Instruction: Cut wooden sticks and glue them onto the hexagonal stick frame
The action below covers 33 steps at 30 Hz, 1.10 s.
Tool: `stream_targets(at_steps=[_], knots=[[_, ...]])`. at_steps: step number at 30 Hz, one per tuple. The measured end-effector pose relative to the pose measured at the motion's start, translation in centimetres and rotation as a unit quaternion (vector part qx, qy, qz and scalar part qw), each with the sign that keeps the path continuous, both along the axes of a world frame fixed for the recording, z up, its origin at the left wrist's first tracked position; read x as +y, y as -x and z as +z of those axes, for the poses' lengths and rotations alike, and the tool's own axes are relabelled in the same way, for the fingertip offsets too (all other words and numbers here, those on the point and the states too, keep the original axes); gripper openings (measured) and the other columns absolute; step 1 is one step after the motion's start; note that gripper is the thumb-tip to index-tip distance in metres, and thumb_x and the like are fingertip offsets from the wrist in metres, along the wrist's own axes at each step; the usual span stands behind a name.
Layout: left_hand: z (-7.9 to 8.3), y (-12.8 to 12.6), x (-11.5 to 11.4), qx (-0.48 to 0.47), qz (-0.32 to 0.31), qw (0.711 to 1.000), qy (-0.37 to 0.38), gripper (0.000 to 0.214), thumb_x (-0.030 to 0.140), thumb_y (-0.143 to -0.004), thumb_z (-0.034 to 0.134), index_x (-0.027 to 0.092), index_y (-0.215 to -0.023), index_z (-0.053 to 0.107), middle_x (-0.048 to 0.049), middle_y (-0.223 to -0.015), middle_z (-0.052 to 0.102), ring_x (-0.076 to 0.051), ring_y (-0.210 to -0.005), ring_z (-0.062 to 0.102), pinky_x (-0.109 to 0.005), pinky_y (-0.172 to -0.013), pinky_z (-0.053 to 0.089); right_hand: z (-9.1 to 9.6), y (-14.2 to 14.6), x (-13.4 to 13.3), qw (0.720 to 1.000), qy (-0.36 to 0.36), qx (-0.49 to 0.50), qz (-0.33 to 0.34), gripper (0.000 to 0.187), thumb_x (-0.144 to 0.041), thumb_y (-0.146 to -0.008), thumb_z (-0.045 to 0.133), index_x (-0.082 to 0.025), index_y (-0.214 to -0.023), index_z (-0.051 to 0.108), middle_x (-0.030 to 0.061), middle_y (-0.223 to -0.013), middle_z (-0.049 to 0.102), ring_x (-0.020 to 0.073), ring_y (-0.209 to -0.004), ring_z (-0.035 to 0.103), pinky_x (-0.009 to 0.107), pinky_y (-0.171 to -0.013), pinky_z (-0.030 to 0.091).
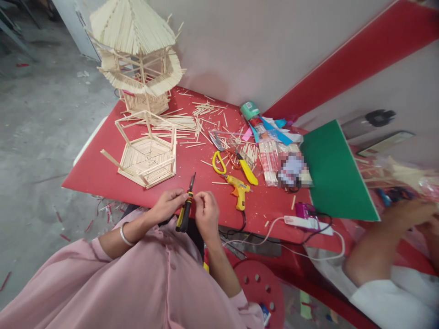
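Observation:
My left hand, with a bangle on its wrist, pinches a pair of pliers near the pivot. Their narrow jaws point away from me, and the black and yellow handles hang toward my lap. Close beside the pivot, my right hand has its fingers curled together; what they hold, if anything, is hidden. Just beyond my hands, a hexagonal stick base with a partly raised frame sits on the red table.
A tiered stick pavilion stands at the back left. Loose sticks lie scattered. Right of my hands are a yellow glue gun, yellow-handled scissors and a cable. Past a green board, another person's arm works.

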<state>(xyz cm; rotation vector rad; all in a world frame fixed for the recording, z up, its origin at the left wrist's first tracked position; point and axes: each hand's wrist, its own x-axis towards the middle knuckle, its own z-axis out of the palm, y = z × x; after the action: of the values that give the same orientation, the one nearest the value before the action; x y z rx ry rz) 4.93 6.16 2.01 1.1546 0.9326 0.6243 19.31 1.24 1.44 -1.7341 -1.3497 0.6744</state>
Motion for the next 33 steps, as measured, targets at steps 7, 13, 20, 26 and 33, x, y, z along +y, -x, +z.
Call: stream_targets(at_steps=[7, 13, 20, 26, 33], knots=[[-0.7, 0.2, -0.6, 0.005, 0.023, 1.000, 0.002, 0.049, 0.063, -0.089, 0.046, 0.018, -0.069, 0.048, 0.0063, -0.053, 0.040, -0.008, -0.049, 0.037, -0.023, -0.050, 0.032, -0.6, -1.7, -0.2, 0.998, 0.039, 0.042, -0.041, 0.033, -0.050, -0.093, 0.048, -0.021, -0.080, 0.057, 0.0015, -0.078, 0.063, 0.0167, -0.075, 0.057, 0.029, -0.075, 0.045], [-0.8, 1.3, -0.6, 0.093, 0.028, 0.992, -0.078, 0.036, 0.050, -0.086, 0.057, 0.016, -0.073, 0.056, 0.0054, -0.057, 0.046, -0.009, -0.052, 0.041, -0.022, -0.052, 0.033, -1.3, -4.6, -1.6, 0.984, 0.089, 0.147, -0.038, 0.041, -0.058, -0.089, 0.052, -0.020, -0.096, 0.064, 0.0043, -0.087, 0.070, 0.0188, -0.081, 0.064, 0.031, -0.077, 0.051], [0.5, -0.2, -0.7, 0.083, -0.017, 0.987, -0.136, 0.026, 0.038, -0.087, 0.058, 0.016, -0.085, 0.071, -0.0035, -0.077, 0.068, -0.014, -0.069, 0.058, -0.024, -0.064, 0.044, 1.1, -3.8, -2.4, 0.992, -0.052, -0.105, -0.046, 0.028, -0.046, -0.091, 0.058, -0.021, -0.087, 0.070, 0.0086, -0.092, 0.072, 0.0227, -0.094, 0.063, 0.039, -0.092, 0.047], [1.4, -0.8, -0.3, 0.033, -0.053, 0.978, -0.199, 0.025, 0.033, -0.092, 0.054, 0.018, -0.093, 0.074, -0.0070, -0.090, 0.071, -0.018, -0.086, 0.065, -0.028, -0.082, 0.049, 1.7, -2.3, -2.1, 0.998, -0.028, -0.055, 0.004, 0.026, -0.043, -0.094, 0.057, -0.022, -0.084, 0.069, 0.0053, -0.084, 0.070, 0.0202, -0.086, 0.064, 0.034, -0.083, 0.048], [1.5, 0.0, -0.4, 0.104, -0.072, 0.949, -0.290, 0.025, 0.023, -0.090, 0.050, 0.017, -0.072, 0.067, -0.0033, -0.069, 0.059, -0.013, -0.064, 0.053, -0.024, -0.063, 0.040, 1.5, -2.5, -2.8, 0.998, -0.002, -0.034, 0.048, 0.023, -0.042, -0.092, 0.059, -0.022, -0.085, 0.069, 0.0033, -0.081, 0.070, 0.0177, -0.077, 0.064, 0.031, -0.075, 0.050]])
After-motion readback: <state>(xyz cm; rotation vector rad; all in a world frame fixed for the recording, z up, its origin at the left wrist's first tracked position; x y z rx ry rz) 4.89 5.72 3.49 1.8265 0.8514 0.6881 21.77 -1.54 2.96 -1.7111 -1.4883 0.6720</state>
